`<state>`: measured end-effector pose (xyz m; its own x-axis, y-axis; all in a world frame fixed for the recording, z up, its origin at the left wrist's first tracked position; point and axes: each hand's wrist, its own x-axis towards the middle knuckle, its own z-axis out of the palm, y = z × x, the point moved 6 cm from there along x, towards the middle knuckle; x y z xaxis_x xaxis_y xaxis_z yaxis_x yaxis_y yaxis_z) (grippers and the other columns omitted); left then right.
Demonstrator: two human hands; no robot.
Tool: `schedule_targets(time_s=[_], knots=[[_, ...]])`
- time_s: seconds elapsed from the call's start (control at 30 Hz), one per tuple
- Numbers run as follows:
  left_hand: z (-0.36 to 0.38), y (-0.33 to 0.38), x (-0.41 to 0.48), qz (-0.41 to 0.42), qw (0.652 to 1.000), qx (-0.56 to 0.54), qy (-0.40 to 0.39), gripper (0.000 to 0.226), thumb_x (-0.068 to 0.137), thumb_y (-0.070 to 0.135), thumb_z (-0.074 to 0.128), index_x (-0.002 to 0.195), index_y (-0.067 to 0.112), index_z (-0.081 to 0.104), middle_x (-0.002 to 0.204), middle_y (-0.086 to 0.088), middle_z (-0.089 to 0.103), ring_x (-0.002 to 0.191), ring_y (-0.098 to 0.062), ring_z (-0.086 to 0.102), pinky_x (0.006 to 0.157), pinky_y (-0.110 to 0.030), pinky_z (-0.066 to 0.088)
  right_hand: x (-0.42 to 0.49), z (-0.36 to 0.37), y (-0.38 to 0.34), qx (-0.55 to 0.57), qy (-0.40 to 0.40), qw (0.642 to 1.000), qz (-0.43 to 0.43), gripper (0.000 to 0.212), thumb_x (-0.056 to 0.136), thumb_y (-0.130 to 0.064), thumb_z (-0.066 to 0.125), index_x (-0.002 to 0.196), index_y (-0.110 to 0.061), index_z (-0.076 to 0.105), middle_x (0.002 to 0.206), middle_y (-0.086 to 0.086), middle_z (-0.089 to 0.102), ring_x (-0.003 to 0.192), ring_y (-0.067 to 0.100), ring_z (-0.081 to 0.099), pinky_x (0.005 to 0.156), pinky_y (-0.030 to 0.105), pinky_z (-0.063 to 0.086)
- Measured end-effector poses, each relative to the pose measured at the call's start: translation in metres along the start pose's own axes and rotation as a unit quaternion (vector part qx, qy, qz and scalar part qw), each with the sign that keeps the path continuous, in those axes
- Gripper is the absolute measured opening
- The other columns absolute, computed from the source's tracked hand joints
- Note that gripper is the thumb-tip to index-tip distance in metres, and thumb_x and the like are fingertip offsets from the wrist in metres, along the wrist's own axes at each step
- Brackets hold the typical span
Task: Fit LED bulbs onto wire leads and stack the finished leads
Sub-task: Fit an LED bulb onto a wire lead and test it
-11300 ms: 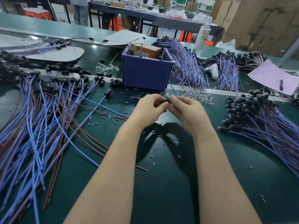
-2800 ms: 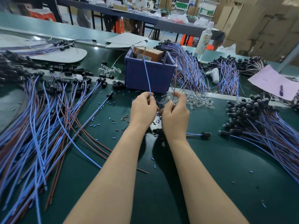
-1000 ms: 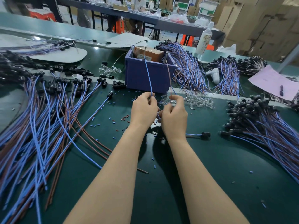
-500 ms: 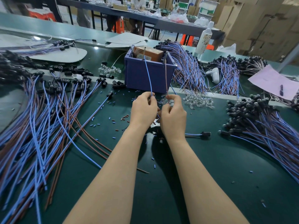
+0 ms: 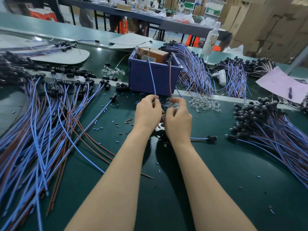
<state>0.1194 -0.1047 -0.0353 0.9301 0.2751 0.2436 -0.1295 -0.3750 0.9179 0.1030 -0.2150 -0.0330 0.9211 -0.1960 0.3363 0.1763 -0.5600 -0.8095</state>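
The dark green counter (image 5: 216, 189) holds blue and brown wires (image 5: 33, 139) at left, a purple box (image 5: 150, 79) at top middle, and clear bulbs (image 5: 205, 104) beside it.

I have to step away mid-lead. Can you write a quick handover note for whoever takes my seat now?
Left hand pinches the blue wire, right hand the brown wire; both wires stand up in front of the purple bin. Clear LED bulbs lie on the mat just past the right hand. Done, apparently: the bundle of leads on the right. Left: fit this lead, stack it, then work through the spread of leads on the left.
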Motion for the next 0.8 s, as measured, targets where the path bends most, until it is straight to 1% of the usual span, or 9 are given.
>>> schedule_targets(time_s=[0.2,0.27,0.37,0.43,0.5,0.57,0.63,0.7,0.8], knots=[[0.001,-0.001,-0.001,-0.013,1.0,-0.004,-0.014,0.02,0.099,0.016,0.041,0.108,0.016,0.058,0.073,0.003,0.063,0.061,-0.002,0.054,0.057,-0.011,0.042,0.0,-0.001,-0.001,-0.005,0.007,1.0,-0.014,0.028,0.089,-0.007,0.041,0.114,-0.014,0.054,0.084,0.018,0.068,0.079,0.038,0.061,0.075,0.046,0.048],[0.001,0.0,-0.002,-0.015,1.0,-0.015,-0.017,0.016,0.099,0.018,0.041,0.101,0.02,0.057,0.073,0.005,0.063,0.061,-0.001,0.053,0.055,-0.009,0.041,0.0,-0.001,-0.001,-0.005,0.008,1.0,-0.017,0.028,0.09,-0.007,0.042,0.113,-0.014,0.054,0.083,0.016,0.068,0.08,0.037,0.062,0.076,0.045,0.048],[-0.003,0.006,-0.001,-0.01,0.998,-0.06,-0.008,0.019,0.099,0.024,0.044,0.087,0.02,0.059,0.08,0.001,0.065,0.069,-0.01,0.056,0.07,-0.024,0.047,-0.001,0.002,-0.006,0.014,-0.02,0.998,-0.049,0.026,0.089,-0.007,0.044,0.109,-0.017,0.058,0.078,0.012,0.069,0.075,0.035,0.062,0.074,0.045,0.049],[-0.008,0.01,-0.001,-0.011,0.995,-0.101,-0.008,0.02,0.098,0.026,0.048,0.087,0.017,0.063,0.081,0.001,0.065,0.078,-0.015,0.06,0.079,-0.031,0.05,-0.005,0.006,-0.015,0.038,-0.059,0.994,-0.085,0.025,0.09,-0.007,0.046,0.108,-0.018,0.059,0.069,0.006,0.066,0.067,0.032,0.062,0.07,0.045,0.051],[-0.015,0.015,0.001,-0.001,0.993,-0.121,0.011,0.02,0.097,0.023,0.05,0.086,0.015,0.064,0.076,0.004,0.064,0.076,-0.016,0.06,0.08,-0.036,0.051,-0.009,0.008,-0.022,0.06,-0.087,0.988,-0.115,0.019,0.093,-0.012,0.049,0.107,-0.018,0.06,0.061,0.001,0.062,0.06,0.025,0.06,0.065,0.042,0.052],[-0.031,0.018,0.003,0.011,0.986,-0.145,0.079,0.02,0.097,0.018,0.05,0.082,0.016,0.063,0.073,0.007,0.062,0.073,-0.013,0.058,0.078,-0.036,0.05,-0.009,0.009,-0.024,0.044,-0.122,0.982,-0.134,0.012,0.095,-0.024,0.053,0.103,-0.019,0.061,0.061,0.0,0.062,0.06,0.022,0.059,0.063,0.039,0.05],[-0.056,0.014,0.003,-0.005,0.962,-0.201,0.185,0.022,0.098,0.017,0.048,0.08,0.018,0.06,0.072,0.006,0.061,0.067,-0.01,0.055,0.074,-0.034,0.048,-0.006,0.013,-0.018,-0.044,-0.187,0.973,-0.127,0.02,0.09,-0.035,0.06,0.103,-0.02,0.061,0.073,-0.002,0.064,0.074,0.02,0.06,0.071,0.037,0.049],[-0.079,0.001,0.002,-0.053,0.917,-0.283,0.276,0.022,0.099,0.017,0.047,0.08,0.019,0.058,0.071,0.005,0.06,0.063,-0.008,0.053,0.07,-0.031,0.047,-0.002,0.015,-0.003,-0.178,-0.237,0.95,-0.101,0.029,0.087,-0.039,0.063,0.109,-0.021,0.061,0.095,-0.001,0.063,0.096,0.021,0.057,0.087,0.036,0.046],[-0.1,-0.022,0.0,-0.123,0.844,-0.374,0.364,0.018,0.099,0.018,0.048,0.083,0.015,0.056,0.071,0.003,0.058,0.054,-0.005,0.049,0.054,-0.018,0.045,0.006,0.009,0.012,-0.262,-0.241,0.933,-0.057,0.026,0.088,-0.035,0.061,0.113,-0.026,0.062,0.116,0.004,0.054,0.112,0.024,0.05,0.098,0.038,0.041]])
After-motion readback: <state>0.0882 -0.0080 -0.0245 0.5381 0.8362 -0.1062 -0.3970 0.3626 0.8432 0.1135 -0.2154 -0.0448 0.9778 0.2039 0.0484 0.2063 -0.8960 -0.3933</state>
